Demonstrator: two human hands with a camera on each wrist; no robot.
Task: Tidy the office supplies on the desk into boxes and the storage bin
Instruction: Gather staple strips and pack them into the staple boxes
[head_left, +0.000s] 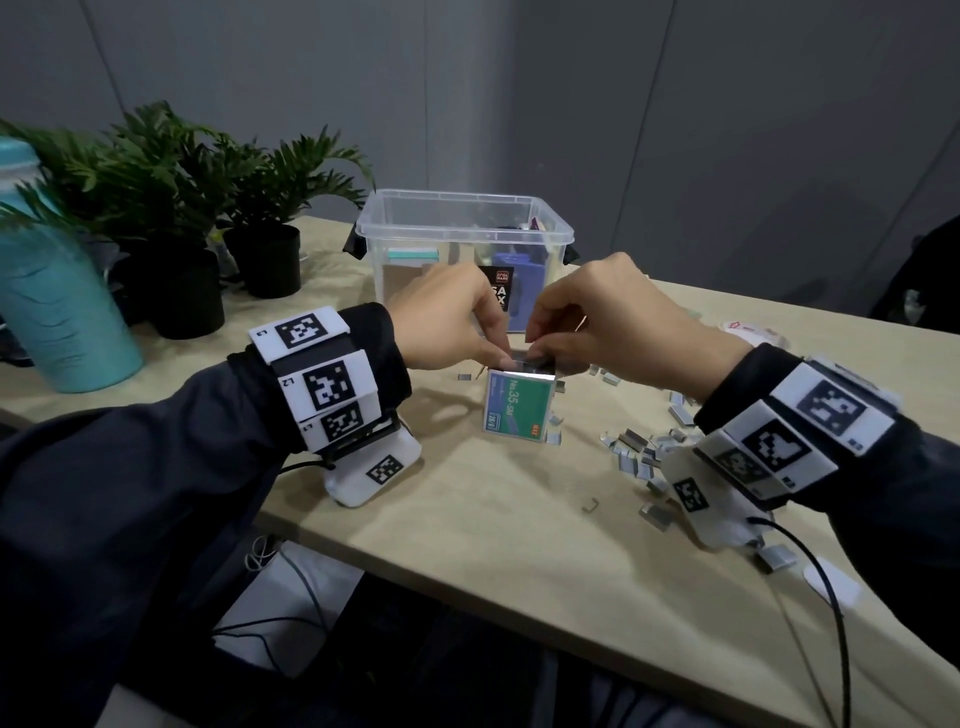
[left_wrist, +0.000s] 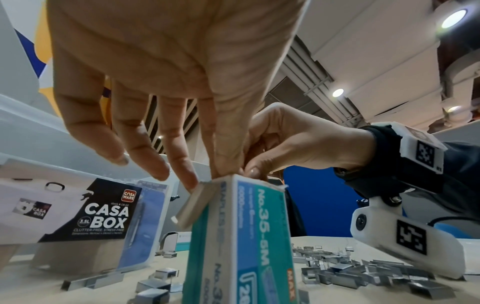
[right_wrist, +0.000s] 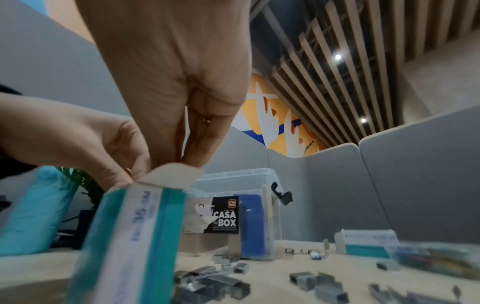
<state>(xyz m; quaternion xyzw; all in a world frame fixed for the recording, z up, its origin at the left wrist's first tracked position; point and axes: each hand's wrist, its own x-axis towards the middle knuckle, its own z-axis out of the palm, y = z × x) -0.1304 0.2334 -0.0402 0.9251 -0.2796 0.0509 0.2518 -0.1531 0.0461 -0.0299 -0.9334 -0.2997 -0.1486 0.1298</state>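
A small green-and-white cardboard staple box (head_left: 519, 409) stands upright on the pale wooden desk (head_left: 467, 545), just before the clear plastic storage bin (head_left: 462, 228). The left hand (head_left: 447, 322) and right hand (head_left: 613, 332) pinch its open top flaps (loose silver staple strips (head_left: 639, 452) lie scattered to its right).

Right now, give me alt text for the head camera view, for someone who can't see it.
Two hands meet over an upright green staple box on a wooden desk, the left hand and right hand both pinching at its open top. Loose staples lie scattered to the right, and a clear storage bin stands behind.
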